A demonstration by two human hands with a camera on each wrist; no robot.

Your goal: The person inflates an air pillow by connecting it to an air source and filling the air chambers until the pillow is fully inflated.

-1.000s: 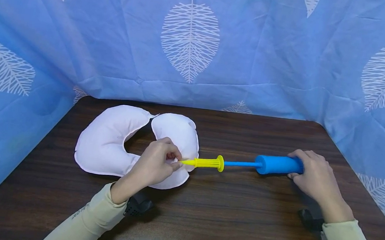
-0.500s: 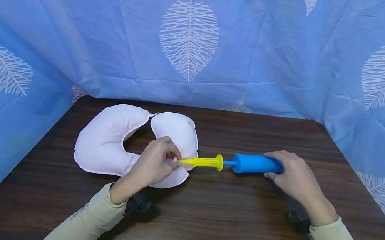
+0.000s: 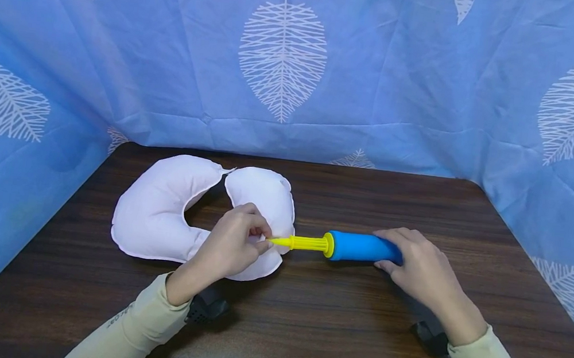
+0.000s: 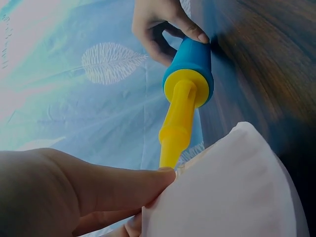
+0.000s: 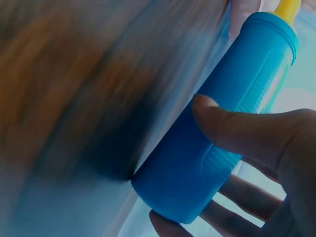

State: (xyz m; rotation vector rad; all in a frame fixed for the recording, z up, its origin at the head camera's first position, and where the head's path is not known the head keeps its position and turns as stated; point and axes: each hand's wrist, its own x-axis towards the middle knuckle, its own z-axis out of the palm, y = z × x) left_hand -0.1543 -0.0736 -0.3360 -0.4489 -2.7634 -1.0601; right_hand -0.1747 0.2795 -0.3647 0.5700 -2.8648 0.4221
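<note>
A white U-shaped inflatable neck pillow (image 3: 150, 218) lies puffed up on the left half of the table. At its near right arm, my left hand (image 3: 231, 240) pinches the spot where the yellow nozzle (image 3: 309, 243) of a hand pump meets the pillow; the fingers hide the valve itself. The pump's blue barrel (image 3: 358, 247) is pushed right up against the yellow flange, so no rod shows. My right hand (image 3: 421, 267) grips the barrel's far end, thumb on one side and fingers round the other, as the right wrist view shows with the barrel (image 5: 222, 113).
The dark wooden table (image 3: 329, 333) carries the pillow and pump. A blue curtain (image 3: 381, 67) with white leaf prints hangs along the back and both sides. Black wrist-worn devices sit below both wrists, the left one (image 3: 207, 307) near the tabletop.
My right hand has slid the blue barrel leftward along the rod, until the rod vanished inside it. The left hand, nozzle and pillow have stayed in place.
</note>
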